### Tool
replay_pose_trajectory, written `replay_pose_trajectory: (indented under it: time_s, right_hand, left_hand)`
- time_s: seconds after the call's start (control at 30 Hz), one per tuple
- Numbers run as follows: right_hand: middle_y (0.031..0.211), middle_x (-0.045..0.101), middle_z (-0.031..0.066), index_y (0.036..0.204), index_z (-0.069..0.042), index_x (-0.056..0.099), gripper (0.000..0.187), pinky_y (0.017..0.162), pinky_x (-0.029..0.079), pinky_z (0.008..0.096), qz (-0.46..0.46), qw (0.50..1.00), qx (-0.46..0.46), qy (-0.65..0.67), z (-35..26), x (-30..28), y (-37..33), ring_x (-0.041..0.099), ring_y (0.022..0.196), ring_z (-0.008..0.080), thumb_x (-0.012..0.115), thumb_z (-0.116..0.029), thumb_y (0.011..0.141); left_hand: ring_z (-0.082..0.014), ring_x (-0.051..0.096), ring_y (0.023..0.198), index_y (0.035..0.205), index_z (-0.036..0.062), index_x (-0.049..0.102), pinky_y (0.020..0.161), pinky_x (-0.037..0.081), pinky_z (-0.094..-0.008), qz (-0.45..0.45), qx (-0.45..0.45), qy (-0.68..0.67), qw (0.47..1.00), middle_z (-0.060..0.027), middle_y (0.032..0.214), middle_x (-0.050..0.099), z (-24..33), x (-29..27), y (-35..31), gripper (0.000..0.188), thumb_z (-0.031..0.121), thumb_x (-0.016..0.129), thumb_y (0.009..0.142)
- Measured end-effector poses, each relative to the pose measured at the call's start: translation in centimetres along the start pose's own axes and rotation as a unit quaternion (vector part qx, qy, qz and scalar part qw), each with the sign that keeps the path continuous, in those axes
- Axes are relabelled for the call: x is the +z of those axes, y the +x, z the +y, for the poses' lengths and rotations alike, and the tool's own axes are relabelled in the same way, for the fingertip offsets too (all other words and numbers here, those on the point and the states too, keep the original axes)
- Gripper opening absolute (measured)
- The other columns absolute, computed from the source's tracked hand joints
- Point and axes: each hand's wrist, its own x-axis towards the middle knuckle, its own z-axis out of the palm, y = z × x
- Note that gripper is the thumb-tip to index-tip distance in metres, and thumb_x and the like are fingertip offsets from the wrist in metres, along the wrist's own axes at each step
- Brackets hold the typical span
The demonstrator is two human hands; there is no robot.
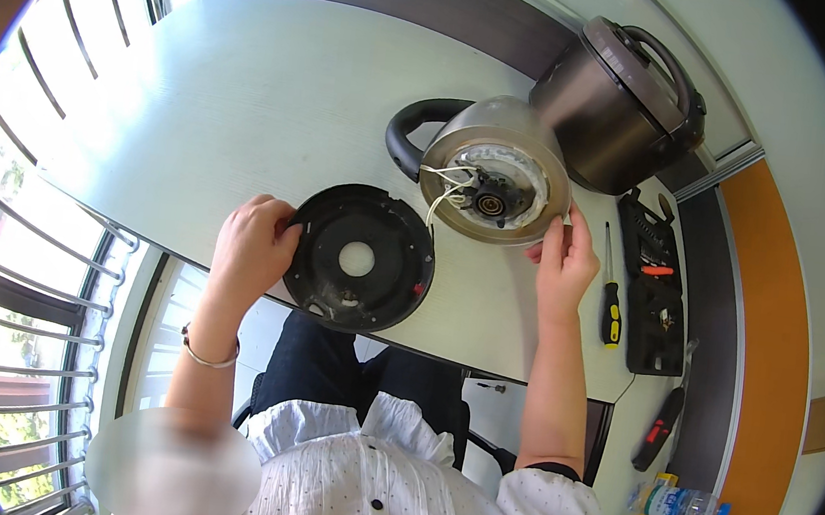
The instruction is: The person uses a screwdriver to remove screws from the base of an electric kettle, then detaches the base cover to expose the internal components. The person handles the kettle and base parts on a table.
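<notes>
My left hand (255,247) grips the left rim of a round black plastic base cover (322,258), which has a hole in its middle. The cover is held tilted over the table's front edge. A metal electric kettle (523,118) lies on its side with its underside facing me and its black handle to the left. White wires and a dark round connector show in the kettle's open bottom. My right hand (565,259) has its fingers closed on the lower right rim of the kettle. The wires reach toward the cover; whether they join it I cannot tell.
A dark rice cooker (599,106) stands behind the kettle, by the wall. To the right lie a yellow-and-black screwdriver (611,314) and an open black tool case (653,338). A red-and-black tool (660,430) and a plastic bottle (673,503) are farther right. A barred window borders the left.
</notes>
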Motion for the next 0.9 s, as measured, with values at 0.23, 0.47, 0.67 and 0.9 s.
replay_pose_trajectory:
  time_s: [0.23,0.47,0.67,0.9]
  right_hand:
    - [0.064,0.061,0.0053,0.116,0.002,0.057,0.027,0.046,0.044,0.0212,-0.018,0.999,0.040,0.021,0.1,-0.5,0.2,0.053,0.046,0.0084,0.054,-0.007,0.090]
    - [0.063,0.062,0.0054,0.115,0.003,0.057,0.030,0.048,0.046,0.0239,-0.074,0.991,0.102,0.040,0.6,-0.6,-0.1,0.054,0.047,0.0104,0.059,-0.008,0.088]
    - [0.083,0.066,0.0097,0.115,0.002,0.058,0.034,0.060,0.049,0.0266,0.010,0.984,-0.055,-0.167,-2.5,-1.4,-3.0,0.061,0.066,0.0138,0.063,-0.009,0.084]
    - [0.100,0.064,0.0121,0.123,0.001,0.053,0.039,0.069,0.048,0.0249,-0.095,0.972,0.161,0.145,-7.4,-1.9,-11.8,0.059,0.080,0.0122,0.061,-0.010,0.087]
  left_hand:
    - [-0.0192,0.059,0.059,0.083,-0.0050,0.064,0.055,0.047,-0.0270,0.151,-0.021,-0.089,0.984,-0.0118,0.077,0.061,-0.1,-0.8,-3.5,0.008,0.001,0.061,0.079]
    - [-0.0102,0.059,0.062,0.092,-0.0044,0.065,0.053,0.047,-0.0207,0.255,-0.047,-0.149,0.954,-0.0068,0.083,0.061,0.3,-1.6,-6.4,0.013,-0.001,0.062,0.080]
    - [-0.0093,0.059,0.057,0.115,-0.0060,0.054,0.038,0.041,-0.0182,0.144,-0.099,-0.430,0.886,-0.0071,0.086,0.059,0.9,-1.9,-8.6,0.036,-0.004,0.056,0.080]
    - [-0.0140,0.063,0.059,0.131,-0.0048,0.038,0.038,0.047,-0.0201,-0.077,-0.192,-0.643,0.738,-0.0151,0.095,0.061,3.5,-1.4,-10.5,0.056,0.001,0.054,0.078]
